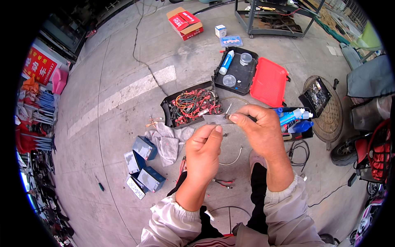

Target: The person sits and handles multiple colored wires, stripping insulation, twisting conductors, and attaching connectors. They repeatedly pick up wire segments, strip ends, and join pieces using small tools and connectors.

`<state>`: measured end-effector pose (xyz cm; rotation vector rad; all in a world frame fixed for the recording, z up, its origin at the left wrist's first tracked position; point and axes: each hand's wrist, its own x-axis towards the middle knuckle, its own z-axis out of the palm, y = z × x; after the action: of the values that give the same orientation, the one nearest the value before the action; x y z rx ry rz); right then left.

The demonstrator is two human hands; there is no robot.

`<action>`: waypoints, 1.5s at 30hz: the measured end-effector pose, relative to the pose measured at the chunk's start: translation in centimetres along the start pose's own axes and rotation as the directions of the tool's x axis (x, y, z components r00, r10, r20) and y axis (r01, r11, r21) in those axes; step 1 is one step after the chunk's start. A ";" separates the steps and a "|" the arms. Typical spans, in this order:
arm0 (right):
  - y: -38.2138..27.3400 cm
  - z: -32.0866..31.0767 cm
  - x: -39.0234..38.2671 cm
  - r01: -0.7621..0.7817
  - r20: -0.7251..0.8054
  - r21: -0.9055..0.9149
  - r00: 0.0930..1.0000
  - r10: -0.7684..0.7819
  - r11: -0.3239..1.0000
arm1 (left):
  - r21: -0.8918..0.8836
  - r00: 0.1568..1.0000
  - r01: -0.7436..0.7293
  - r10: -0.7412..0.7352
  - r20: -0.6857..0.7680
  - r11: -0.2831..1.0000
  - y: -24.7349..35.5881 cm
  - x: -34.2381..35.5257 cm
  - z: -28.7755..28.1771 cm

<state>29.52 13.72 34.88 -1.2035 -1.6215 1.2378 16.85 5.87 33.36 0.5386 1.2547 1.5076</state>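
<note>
My right hand [263, 129] pinches a thin item with a pale, pointed tip [228, 108] between thumb and forefinger; its kind is too small to tell. Left of it, my left hand [203, 154] is closed with the thumb pressed on the curled forefinger. Whatever sits in that grip, if anything, is hidden. Just beyond both hands lies a black tray [168, 114] heaped with red, black, yellow and green wires [195, 103]. A grey rag [166, 146] lies left of my left hand. Below the hands, a short white cable [236, 158] curves on the floor.
Several dark block-shaped batteries [151, 179] stand at left, near a screwdriver [100, 184]. Ahead are an open black case [234, 78] with a red lid [269, 80] and a red box [185, 24]. Bottles [294, 117] fill a bin at right. A metal cart [271, 31] stands far off.
</note>
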 end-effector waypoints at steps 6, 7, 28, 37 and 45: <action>-0.2 -0.1 0.1 -0.010 0.001 -0.057 1.000 0.010 0.998 | -0.019 1.000 -0.009 0.009 0.014 1.000 0.0 0.1 -0.3; -0.3 -0.2 0.1 -0.023 0.009 -0.074 1.000 0.024 0.997 | -0.030 1.000 0.005 -0.004 0.017 1.000 0.1 0.1 -0.3; -0.1 2.4 0.1 -0.255 0.218 0.508 0.962 0.163 0.823 | -0.243 0.997 0.054 -0.041 0.062 0.969 0.2 0.8 -1.7; -0.2 2.7 0.3 -0.210 0.182 0.547 0.975 0.129 0.810 | -0.136 0.994 0.087 -0.078 0.072 0.987 -0.1 0.6 -1.6; 0.4 2.4 0.4 -0.200 0.190 0.491 0.974 0.119 0.848 | 0.136 0.999 -0.053 0.052 0.015 0.989 -0.2 0.6 -1.6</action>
<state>27.28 13.49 33.86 -0.9316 -1.1905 1.7686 15.41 5.74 32.47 0.6733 1.3507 1.4669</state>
